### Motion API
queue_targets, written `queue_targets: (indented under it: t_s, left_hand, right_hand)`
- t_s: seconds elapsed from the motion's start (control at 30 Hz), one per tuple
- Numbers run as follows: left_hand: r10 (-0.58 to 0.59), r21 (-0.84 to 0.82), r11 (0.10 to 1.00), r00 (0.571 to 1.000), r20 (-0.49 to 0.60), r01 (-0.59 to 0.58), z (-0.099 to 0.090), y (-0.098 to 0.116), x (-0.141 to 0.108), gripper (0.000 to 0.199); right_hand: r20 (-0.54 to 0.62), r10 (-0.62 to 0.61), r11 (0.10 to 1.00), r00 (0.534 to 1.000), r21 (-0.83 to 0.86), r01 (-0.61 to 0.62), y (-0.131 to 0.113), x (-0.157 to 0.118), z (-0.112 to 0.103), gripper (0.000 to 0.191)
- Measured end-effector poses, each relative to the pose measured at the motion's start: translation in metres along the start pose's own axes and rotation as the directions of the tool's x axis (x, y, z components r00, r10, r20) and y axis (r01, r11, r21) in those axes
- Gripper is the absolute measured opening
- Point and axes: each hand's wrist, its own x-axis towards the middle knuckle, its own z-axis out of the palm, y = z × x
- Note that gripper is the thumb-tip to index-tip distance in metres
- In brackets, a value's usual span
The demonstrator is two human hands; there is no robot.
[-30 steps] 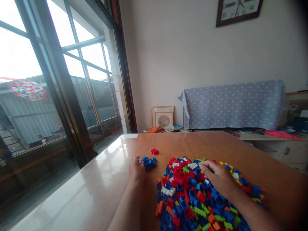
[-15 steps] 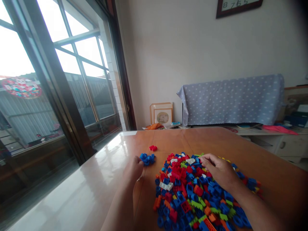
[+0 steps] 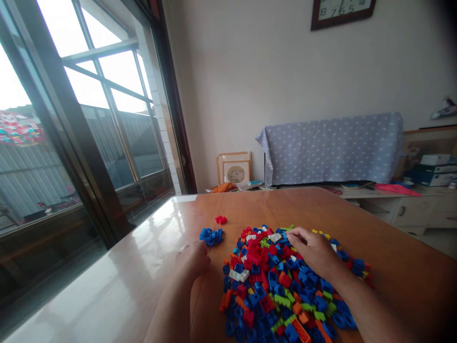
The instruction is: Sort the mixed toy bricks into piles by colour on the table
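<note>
A big heap of mixed toy building bricks (image 3: pixel 282 281) in red, blue, green, orange and white spreads over the wooden table (image 3: pixel 274 202). At its upper right edge my right hand (image 3: pixel 314 245) has thumb and fingers drawn together, the tips against the bricks; anything pinched there is too small to make out. My left hand (image 3: pixel 194 259) is low over the table left of the heap, its fingers curled and their tips hidden. Just beyond it lies a small cluster of blue bricks (image 3: pixel 212 237). A red brick piece (image 3: pixel 221 219) rests farther back.
Tall glass windows (image 3: pixel 117 119) stand along the left. Against the far wall are framed pictures (image 3: pixel 234 166) and a polka-dot cloth (image 3: pixel 332 150) draped over something wide. A white cabinet (image 3: pixel 417 209) is at the right, beneath a wall clock (image 3: pixel 342 12).
My left hand has shifted slightly down and nearer me, away from the blue cluster. The right hand stays at the heap's upper edge. The whole view has swung a little to the right.
</note>
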Motion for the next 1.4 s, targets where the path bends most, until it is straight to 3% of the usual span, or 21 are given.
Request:
queue_targets:
  t_s: [0.1,0.17,0.37,0.47,0.67,0.83,0.93,1.03,1.4]
  left_hand:
    - [0.074,0.002,0.997,0.997,-0.033,-0.074,-0.004,0.012,-0.008,0.02]
    - [0.152,-0.051,0.987,0.988,0.017,-0.151,-0.004,0.022,-0.015,0.022]
    - [0.357,-0.169,0.929,0.918,0.174,-0.329,0.003,0.041,-0.033,0.02]
    - [0.378,-0.169,0.922,0.904,0.201,-0.348,0.0,0.049,-0.04,0.018]
    - [0.418,-0.142,0.907,0.887,0.197,-0.396,-0.006,0.065,-0.047,0.038]
    - [0.427,-0.168,0.9,0.888,0.171,-0.401,-0.003,0.073,-0.05,0.028]
    - [0.417,-0.197,0.902,0.895,0.162,-0.384,-0.002,0.074,-0.05,0.021]
    - [0.412,-0.232,0.899,0.898,0.152,-0.372,-0.001,0.073,-0.05,0.028]
    - [0.429,-0.309,0.869,0.9,0.081,-0.386,0.002,0.069,-0.046,0.04]
  right_hand:
    - [-0.039,-0.051,0.995,0.998,-0.093,0.048,0.005,0.003,0.005,0.034]
    - [-0.026,-0.116,0.972,0.993,-0.207,0.108,0.008,0.005,0.008,0.037]
    - [0.178,-0.141,0.898,0.974,-0.392,0.201,0.014,0.01,0.025,0.055]
    - [0.243,-0.119,0.879,0.963,-0.426,0.216,0.013,0.011,0.032,0.057]
    - [0.24,-0.126,0.858,0.962,-0.46,0.227,0.005,0.012,0.031,0.052]
    - [0.2,-0.147,0.868,0.969,-0.443,0.223,0.005,0.013,0.03,0.042]
    - [0.212,-0.17,0.884,0.962,-0.399,0.244,0.005,0.014,0.031,0.034]
    - [0.214,-0.16,0.899,0.964,-0.371,0.232,0.005,0.014,0.03,0.029]
    - [0.161,-0.155,0.935,0.975,-0.295,0.197,0.003,0.011,0.017,0.038]
